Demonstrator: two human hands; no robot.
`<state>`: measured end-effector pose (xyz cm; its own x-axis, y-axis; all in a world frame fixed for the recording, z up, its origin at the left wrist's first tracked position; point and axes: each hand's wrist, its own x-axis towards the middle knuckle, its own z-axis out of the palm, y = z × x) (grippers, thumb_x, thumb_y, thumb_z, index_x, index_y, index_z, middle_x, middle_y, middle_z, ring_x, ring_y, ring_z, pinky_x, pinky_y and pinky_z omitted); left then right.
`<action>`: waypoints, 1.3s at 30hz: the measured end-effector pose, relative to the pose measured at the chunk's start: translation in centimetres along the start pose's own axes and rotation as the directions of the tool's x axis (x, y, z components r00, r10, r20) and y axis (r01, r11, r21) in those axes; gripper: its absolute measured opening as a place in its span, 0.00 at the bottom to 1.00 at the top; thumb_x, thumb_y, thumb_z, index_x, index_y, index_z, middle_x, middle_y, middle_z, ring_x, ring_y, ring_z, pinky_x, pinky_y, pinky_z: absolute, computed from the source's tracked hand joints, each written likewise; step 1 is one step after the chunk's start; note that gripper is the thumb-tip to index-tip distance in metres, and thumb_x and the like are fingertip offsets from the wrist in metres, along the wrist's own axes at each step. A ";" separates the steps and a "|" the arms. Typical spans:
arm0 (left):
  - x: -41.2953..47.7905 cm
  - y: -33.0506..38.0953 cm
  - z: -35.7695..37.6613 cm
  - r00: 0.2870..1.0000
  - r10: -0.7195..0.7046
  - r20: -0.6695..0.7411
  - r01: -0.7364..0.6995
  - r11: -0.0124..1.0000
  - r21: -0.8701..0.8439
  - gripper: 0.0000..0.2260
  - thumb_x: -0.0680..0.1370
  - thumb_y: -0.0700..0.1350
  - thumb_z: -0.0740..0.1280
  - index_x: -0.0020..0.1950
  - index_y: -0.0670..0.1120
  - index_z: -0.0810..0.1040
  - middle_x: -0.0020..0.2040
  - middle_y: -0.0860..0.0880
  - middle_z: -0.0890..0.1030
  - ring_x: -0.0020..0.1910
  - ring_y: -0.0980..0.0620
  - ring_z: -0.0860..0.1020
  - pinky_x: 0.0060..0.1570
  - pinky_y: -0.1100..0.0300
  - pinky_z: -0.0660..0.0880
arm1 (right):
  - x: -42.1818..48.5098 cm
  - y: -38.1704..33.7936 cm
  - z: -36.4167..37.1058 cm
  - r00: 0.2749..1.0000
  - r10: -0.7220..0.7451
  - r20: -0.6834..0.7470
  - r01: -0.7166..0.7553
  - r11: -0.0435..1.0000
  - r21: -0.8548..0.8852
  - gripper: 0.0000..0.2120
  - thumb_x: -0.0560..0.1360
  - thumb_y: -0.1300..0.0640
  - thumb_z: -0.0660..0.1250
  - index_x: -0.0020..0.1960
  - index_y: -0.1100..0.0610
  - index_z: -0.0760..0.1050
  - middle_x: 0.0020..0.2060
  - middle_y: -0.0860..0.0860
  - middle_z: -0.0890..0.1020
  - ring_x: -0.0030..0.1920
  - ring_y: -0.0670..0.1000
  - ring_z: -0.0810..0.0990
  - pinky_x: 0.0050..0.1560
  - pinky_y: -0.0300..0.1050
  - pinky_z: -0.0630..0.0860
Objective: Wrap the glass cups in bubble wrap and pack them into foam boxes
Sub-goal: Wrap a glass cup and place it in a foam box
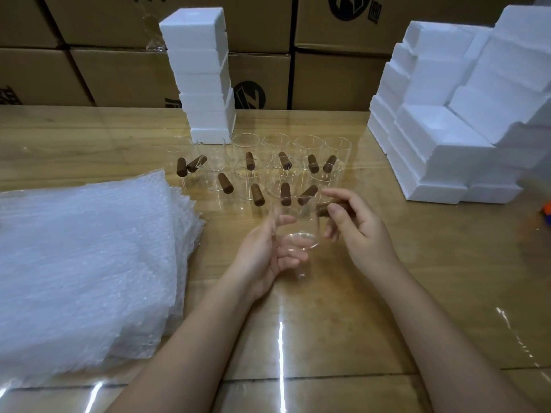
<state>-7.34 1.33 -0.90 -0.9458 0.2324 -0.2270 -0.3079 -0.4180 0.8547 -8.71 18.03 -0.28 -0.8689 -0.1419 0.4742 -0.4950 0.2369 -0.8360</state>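
I hold one clear glass cup (299,231) above the middle of the table, its base turned towards me. My left hand (268,248) cradles its body with fingers curled round the glass. My right hand (354,228) pinches the cup's brown wooden handle (323,208) between thumb and fingers. Several more glass cups with wooden handles (262,171) stand in rows just beyond. A thick stack of bubble wrap sheets (83,263) lies at my left. White foam boxes are piled at the right (453,138) and in a tall stack behind the cups (202,73).
Brown cardboard cartons (328,79) form a wall along the table's far edge. The wooden table (357,323) carries a glossy clear cover. A small orange and blue object (547,213) shows at the right edge.
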 end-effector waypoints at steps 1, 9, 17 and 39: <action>0.1 0.1 0.0 1.000 0.003 -0.008 -0.003 1.000 0.017 0.23 0.76 0.62 0.56 0.56 0.43 0.72 0.37 0.41 0.84 0.25 0.52 0.79 0.22 0.65 0.74 | -0.1 0.1 0.1 0.999 0.033 -0.025 -0.033 0.999 0.021 0.10 0.79 0.57 0.60 0.56 0.46 0.75 0.35 0.46 0.79 0.34 0.44 0.77 0.39 0.39 0.75; 0.1 -0.5 0.2 0.982 0.187 -0.032 -0.173 0.954 0.243 0.16 0.68 0.57 0.70 0.51 0.49 0.79 0.48 0.51 0.79 0.40 0.59 0.80 0.31 0.63 0.77 | 0.0 0.3 0.9 0.959 0.182 -0.217 -0.141 0.971 0.194 0.07 0.80 0.60 0.61 0.50 0.49 0.75 0.32 0.45 0.78 0.30 0.42 0.76 0.33 0.33 0.73; 0.2 -0.3 -0.3 0.952 0.296 -0.075 -0.292 0.954 0.061 0.17 0.68 0.49 0.71 0.55 0.47 0.78 0.43 0.52 0.83 0.46 0.54 0.82 0.43 0.64 0.77 | -0.1 0.0 2.1 0.894 0.443 0.071 -0.405 0.727 0.554 0.14 0.76 0.49 0.60 0.55 0.57 0.76 0.49 0.51 0.85 0.53 0.51 0.82 0.51 0.46 0.77; 0.7 -0.7 0.1 0.955 0.267 -0.131 -0.261 0.964 0.059 0.12 0.79 0.50 0.60 0.48 0.41 0.76 0.41 0.43 0.83 0.37 0.49 0.83 0.32 0.61 0.78 | -0.7 -0.9 2.6 0.860 0.366 0.355 -0.509 0.588 0.628 0.44 0.57 0.37 0.78 0.65 0.58 0.71 0.61 0.54 0.80 0.63 0.52 0.77 0.63 0.45 0.74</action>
<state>-7.75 1.88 -1.65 -0.9987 -0.0050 -0.0500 -0.0436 -0.4115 0.9104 -7.65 15.41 -0.60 -0.9265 -0.3764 0.0043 0.1551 -0.3920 -0.9068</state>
